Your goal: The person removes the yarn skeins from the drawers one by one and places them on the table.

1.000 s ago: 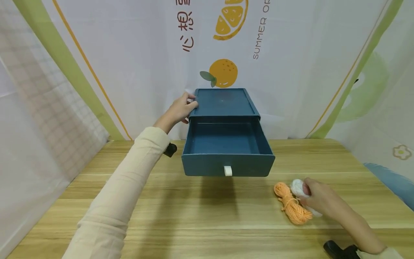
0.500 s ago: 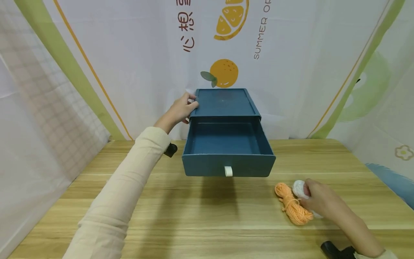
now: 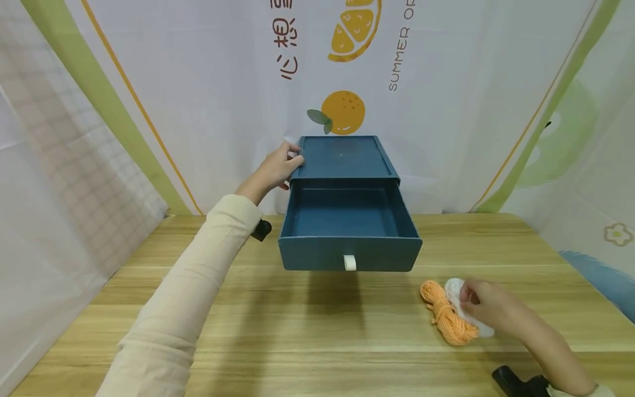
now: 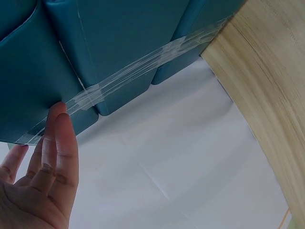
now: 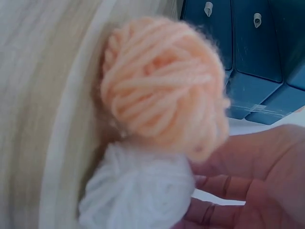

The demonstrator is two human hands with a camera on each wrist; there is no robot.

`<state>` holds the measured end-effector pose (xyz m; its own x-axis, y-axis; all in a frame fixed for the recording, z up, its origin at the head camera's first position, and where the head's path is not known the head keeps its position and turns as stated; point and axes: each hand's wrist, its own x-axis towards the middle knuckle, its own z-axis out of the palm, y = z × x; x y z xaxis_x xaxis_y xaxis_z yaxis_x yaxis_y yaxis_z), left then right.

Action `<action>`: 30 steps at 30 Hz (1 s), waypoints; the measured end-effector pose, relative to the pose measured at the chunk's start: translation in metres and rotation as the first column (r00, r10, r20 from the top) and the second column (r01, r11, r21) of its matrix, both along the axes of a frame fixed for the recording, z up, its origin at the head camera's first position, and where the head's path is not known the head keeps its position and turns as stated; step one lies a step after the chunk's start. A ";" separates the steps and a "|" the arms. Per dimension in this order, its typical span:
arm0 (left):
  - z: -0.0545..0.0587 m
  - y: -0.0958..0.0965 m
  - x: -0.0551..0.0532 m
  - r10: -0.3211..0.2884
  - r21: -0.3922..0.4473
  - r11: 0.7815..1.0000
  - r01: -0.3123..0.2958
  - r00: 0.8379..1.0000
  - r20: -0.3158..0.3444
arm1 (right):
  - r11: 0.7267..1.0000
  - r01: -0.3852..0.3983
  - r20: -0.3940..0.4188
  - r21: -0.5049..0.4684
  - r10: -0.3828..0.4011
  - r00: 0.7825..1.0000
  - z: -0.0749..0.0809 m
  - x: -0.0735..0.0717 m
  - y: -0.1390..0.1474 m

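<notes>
A dark blue drawer cabinet stands at the table's back, its top drawer pulled out, with a white tab on the front. My left hand rests at the cabinet's upper left edge. In the left wrist view its fingers lie fairly straight against the taped side. Toward the front right, an orange yarn skein lies beside a white yarn skein. My right hand is over the white skein with fingers loosely bent; in the right wrist view the fingertips are partly hidden behind the yarn.
The wooden table stretches to both sides of the cabinet. Clear tape runs across several stacked drawer units. A white printed curtain hangs behind the table and on both sides.
My right hand has shifted slightly and its fingers have loosened, with more of the white skein showing. The left hand, cabinet and drawer stay put.
</notes>
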<state>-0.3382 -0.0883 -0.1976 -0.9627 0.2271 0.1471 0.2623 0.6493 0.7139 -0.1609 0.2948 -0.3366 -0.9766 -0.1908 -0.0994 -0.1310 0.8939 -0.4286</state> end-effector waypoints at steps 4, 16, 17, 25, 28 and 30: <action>-0.001 -0.001 0.000 0.002 -0.002 1.000 -0.002 1.000 -0.005 | 0.999 0.024 0.021 0.026 -0.024 0.999 0.000 -0.001 -0.003; -0.001 0.000 0.000 0.003 0.007 1.000 -0.003 1.000 -0.004 | 0.998 0.046 0.054 0.047 -0.048 0.997 0.012 -0.002 -0.008; -0.001 0.000 0.000 0.003 0.009 1.000 -0.003 1.000 -0.003 | 0.997 0.046 0.048 0.056 -0.048 0.998 0.014 -0.002 -0.009; -0.002 0.000 0.000 -0.001 0.017 1.000 0.001 1.000 -0.006 | 0.994 0.039 -0.068 0.098 -0.032 0.997 0.036 0.003 -0.020; -0.002 0.000 0.000 -0.001 0.015 1.000 0.001 1.000 -0.008 | 0.995 0.035 -0.163 0.089 -0.020 0.986 0.045 0.009 -0.029; -0.002 0.000 0.000 0.000 0.014 1.000 0.000 1.000 -0.008 | 0.997 0.027 -0.232 0.078 -0.008 0.973 0.051 0.013 -0.036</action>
